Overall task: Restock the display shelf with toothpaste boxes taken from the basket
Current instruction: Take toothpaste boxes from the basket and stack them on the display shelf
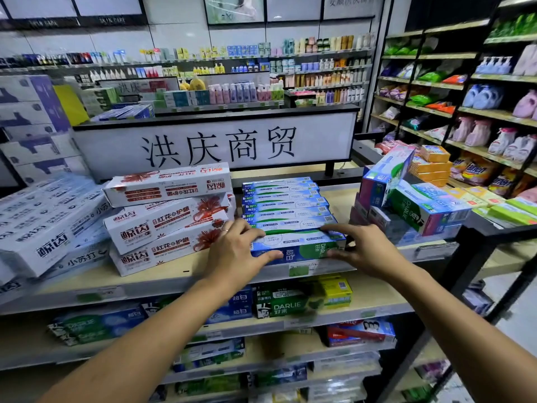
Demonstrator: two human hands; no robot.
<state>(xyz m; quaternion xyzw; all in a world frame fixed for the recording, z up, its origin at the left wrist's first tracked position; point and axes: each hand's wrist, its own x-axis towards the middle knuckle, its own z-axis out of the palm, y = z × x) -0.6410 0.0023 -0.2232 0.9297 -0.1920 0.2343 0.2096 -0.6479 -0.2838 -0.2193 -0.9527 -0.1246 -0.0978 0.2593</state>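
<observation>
A blue-green Darlie toothpaste box [293, 247] lies at the front of a row of like boxes [286, 202] on the top shelf [180, 279]. My left hand [236, 250] grips the box's left end, fingers over its top and thumb under the front. My right hand [357, 248] holds its right end, fingers curled over the top. The basket is out of view.
Red-and-white toothpaste boxes [171, 219] are stacked left of the row, white boxes [43, 225] further left. Tilted Darlie multipacks [406, 199] stand at the right. A white sign board [218, 144] backs the shelf. Lower shelves [290, 306] hold more toothpaste.
</observation>
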